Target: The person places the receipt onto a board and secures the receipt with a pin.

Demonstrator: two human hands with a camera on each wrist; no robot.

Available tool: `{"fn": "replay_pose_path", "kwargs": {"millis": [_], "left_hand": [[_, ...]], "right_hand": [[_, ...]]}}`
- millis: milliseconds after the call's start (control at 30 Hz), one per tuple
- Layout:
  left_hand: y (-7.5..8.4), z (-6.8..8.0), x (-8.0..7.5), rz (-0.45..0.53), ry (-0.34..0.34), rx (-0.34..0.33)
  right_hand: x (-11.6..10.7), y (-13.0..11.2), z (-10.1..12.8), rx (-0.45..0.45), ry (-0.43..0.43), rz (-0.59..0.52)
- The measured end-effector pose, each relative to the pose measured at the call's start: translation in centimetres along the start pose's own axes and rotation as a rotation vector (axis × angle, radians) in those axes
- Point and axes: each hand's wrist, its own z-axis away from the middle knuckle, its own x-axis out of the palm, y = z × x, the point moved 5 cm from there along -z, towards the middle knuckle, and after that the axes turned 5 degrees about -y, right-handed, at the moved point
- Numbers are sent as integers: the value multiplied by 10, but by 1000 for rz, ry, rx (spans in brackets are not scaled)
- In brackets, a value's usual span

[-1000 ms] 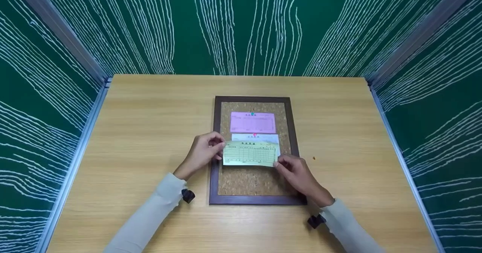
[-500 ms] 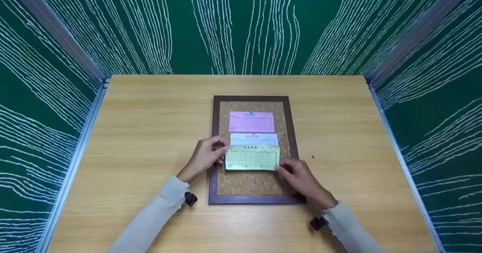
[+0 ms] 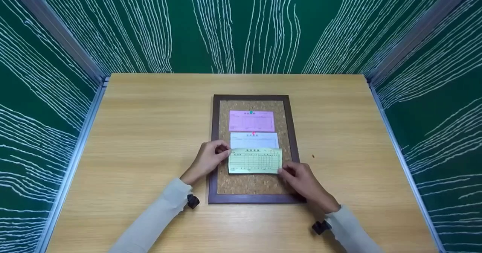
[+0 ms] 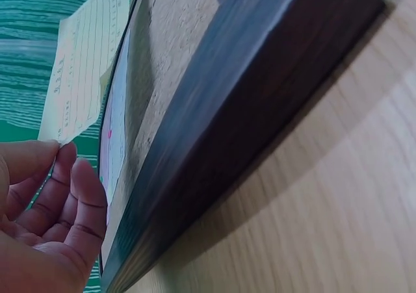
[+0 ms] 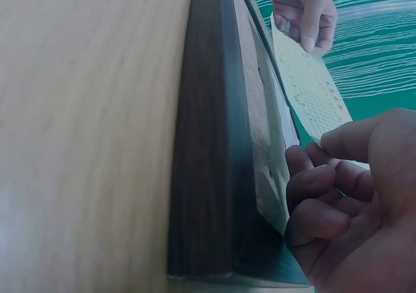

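Head view: my left hand [image 3: 206, 159] pinches the green slip [image 3: 255, 160] at its 9 o'clock edge, my right hand [image 3: 301, 177] pinches its 4 o'clock corner. It hovers over the cork board [image 3: 251, 183], below the white slip [image 3: 254, 140] and pink slip [image 3: 251, 121], on the bench [image 3: 150, 132].

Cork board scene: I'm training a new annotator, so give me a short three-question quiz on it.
1. True or false: the green slip is held by both the left hand and the right hand.
2. Which slip on the cork board lies farthest from the person: A pink, B white, C green?
3. What colour is the pin on the pink slip?

Key: 1 true; 2 A; 3 green.
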Motion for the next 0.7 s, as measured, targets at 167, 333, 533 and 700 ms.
{"fn": "replay_pose_path", "kwargs": {"millis": [167,333,533,700], "left_hand": [[0,0,2,-33,-12,15],[-1,1,5,-31,-2,16],[-1,1,10,-49,3,26],[0,1,14,-92,-15,22]], "right_hand": [[1,0,3,16,4,-2],[1,1,4,42,-7,3],[1,1,6,80,-5,18],[3,2,6,109,-28,41]]}}
